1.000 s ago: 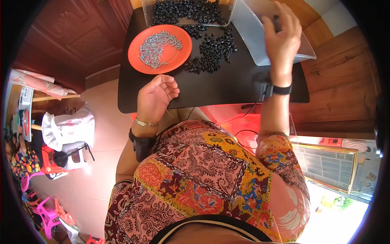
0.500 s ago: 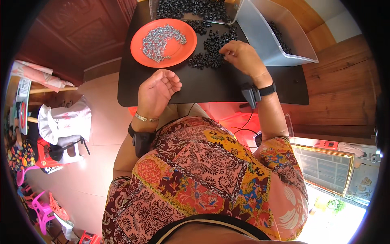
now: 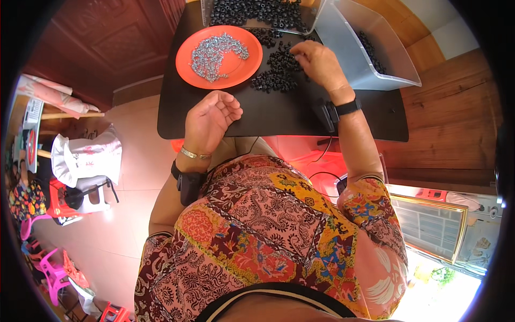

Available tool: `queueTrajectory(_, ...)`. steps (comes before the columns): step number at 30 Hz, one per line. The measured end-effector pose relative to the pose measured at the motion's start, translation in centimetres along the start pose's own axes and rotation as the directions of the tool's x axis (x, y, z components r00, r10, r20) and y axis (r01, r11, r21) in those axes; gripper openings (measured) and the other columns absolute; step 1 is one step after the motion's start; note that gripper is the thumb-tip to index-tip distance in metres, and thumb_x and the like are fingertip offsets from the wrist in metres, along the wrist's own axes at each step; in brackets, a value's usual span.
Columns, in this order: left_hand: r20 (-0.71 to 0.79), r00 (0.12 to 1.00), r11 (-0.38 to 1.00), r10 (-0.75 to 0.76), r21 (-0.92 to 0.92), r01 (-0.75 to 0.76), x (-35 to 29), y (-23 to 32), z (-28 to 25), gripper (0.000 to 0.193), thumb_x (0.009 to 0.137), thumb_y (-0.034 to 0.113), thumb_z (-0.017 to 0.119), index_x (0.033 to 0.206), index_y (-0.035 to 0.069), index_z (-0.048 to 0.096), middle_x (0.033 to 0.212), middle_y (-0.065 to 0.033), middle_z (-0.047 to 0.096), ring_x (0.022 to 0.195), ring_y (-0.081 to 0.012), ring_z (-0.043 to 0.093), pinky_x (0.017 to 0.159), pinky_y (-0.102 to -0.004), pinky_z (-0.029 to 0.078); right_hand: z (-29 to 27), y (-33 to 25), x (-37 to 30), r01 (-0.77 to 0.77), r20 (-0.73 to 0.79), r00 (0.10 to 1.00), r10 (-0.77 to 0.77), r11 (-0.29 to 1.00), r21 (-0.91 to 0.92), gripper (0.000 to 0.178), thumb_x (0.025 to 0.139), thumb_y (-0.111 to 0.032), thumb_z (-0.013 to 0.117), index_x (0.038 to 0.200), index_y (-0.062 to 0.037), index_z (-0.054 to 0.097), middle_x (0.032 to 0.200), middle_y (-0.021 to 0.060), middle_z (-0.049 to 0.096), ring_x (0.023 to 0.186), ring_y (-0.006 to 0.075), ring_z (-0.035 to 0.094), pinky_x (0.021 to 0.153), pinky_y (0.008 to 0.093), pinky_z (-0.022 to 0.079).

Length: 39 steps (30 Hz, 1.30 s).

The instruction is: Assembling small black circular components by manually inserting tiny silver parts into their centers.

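Observation:
My right hand [image 3: 321, 65] reaches over the right side of a loose pile of small black ring-like plastic parts [image 3: 279, 70] on the dark table. Its thumb and fingers are drawn together in a pinch; what is between them is too small to make out. Nearer to me, my left hand [image 3: 213, 119] is turned palm up with its fingers curled in over the palm, so anything inside is hidden. Just beyond it sits a red-orange plate [image 3: 185, 67] with many small silvery metal pieces [image 3: 206, 58], bunched toward its left and far side.
A clear bin [image 3: 312, 24] of black parts stands at the table's far edge. At right, a translucent bin [image 3: 394, 79] lies tilted, with more black parts inside. The dark tabletop [image 3: 257, 118] ends close to my body. A wooden panel [image 3: 450, 115] rises at right.
My right hand has shifted slightly away from me along the black pile, its fingers still pinched. My left hand keeps its curled pose beside the plate. The whole view has moved a little.

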<state>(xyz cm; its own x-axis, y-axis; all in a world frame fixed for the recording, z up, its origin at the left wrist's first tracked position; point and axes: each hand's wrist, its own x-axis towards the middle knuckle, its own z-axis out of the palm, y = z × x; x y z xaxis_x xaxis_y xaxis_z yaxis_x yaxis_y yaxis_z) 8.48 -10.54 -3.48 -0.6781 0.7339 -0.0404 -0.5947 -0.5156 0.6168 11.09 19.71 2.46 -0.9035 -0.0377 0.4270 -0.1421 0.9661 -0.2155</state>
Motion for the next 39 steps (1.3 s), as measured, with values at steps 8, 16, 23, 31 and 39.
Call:
queueTrajectory(8, -0.017, 1.000, 1.000, -0.005, -0.007, 0.005, 0.2, -0.1, 0.0, 0.028, 0.093, 0.024, 0.045, 0.097, 0.000, 0.056, 0.094, -0.0116, 0.062, 0.088, -0.0234, 0.060, 0.085, -0.0365, 0.047, 1.6, 1.0, 3.9, -0.168, 0.287, 0.929, 0.234, 0.957, -0.238, 0.021, 0.080, -0.025, 0.065, 0.096, -0.0122, 0.069, 0.092, 0.0111, 0.068, 0.091, 0.0307, 0.064, 0.080, 0.0418, 0.050)
queueTrajectory(16, -0.032, 0.999, 1.000, 0.008, -0.005, -0.008, 0.1, -0.1, 0.3, 0.028, 0.093, 0.024, 0.045, 0.097, -0.001, 0.056, 0.093, -0.0116, 0.062, 0.087, -0.0235, 0.060, 0.084, -0.0360, 0.047, 2.5, 2.2, 3.5, -0.116, 0.273, 0.950, 0.151, 0.983, -0.142, 0.021, 0.082, -0.020, 0.061, 0.100, -0.0130, 0.068, 0.097, 0.0105, 0.069, 0.094, 0.0304, 0.064, 0.081, 0.0405, 0.050)
queueTrajectory(23, -0.034, 0.999, 1.000, 0.023, -0.005, -0.023, 0.0, -0.2, 0.2, 0.028, 0.094, 0.023, 0.043, 0.097, -0.001, 0.057, 0.093, -0.0119, 0.062, 0.086, -0.0235, 0.060, 0.084, -0.0357, 0.048, 2.7, 1.4, 4.3, -0.212, 0.246, 0.935, 0.255, 0.959, -0.188, 0.025, 0.076, -0.018, 0.059, 0.099, -0.0163, 0.068, 0.095, 0.0091, 0.069, 0.093, 0.0298, 0.064, 0.081, 0.0408, 0.050)
queueTrajectory(31, -0.021, 1.000, 1.000, 0.014, 0.017, -0.013, 0.1, 0.0, 0.4, 0.026, 0.096, 0.023, 0.044, 0.096, 0.000, 0.055, 0.093, -0.0111, 0.061, 0.088, -0.0225, 0.060, 0.084, -0.0355, 0.048, 2.2, 1.1, 4.1, -0.179, 0.189, 0.961, 0.200, 0.976, -0.126, 0.024, 0.075, -0.017, 0.062, 0.098, -0.0124, 0.067, 0.093, 0.0096, 0.068, 0.090, 0.0295, 0.064, 0.077, 0.0412, 0.051)
queueTrajectory(39, -0.005, 0.998, 0.969, 0.060, 0.239, -0.057, 0.1, 0.8, 3.2, 0.029, 0.094, 0.024, 0.045, 0.104, 0.000, 0.058, 0.095, -0.0102, 0.064, 0.084, -0.0195, 0.061, 0.077, -0.0296, 0.046, -2.3, -9.9, -0.6, -0.074, 0.053, 0.997, 0.054, 0.554, 0.829, 0.040, 0.074, 0.008, 0.070, 0.112, -0.0061, 0.063, 0.096, -0.0015, 0.061, 0.079, 0.0065, 0.055, 0.071, 0.0230, 0.049)
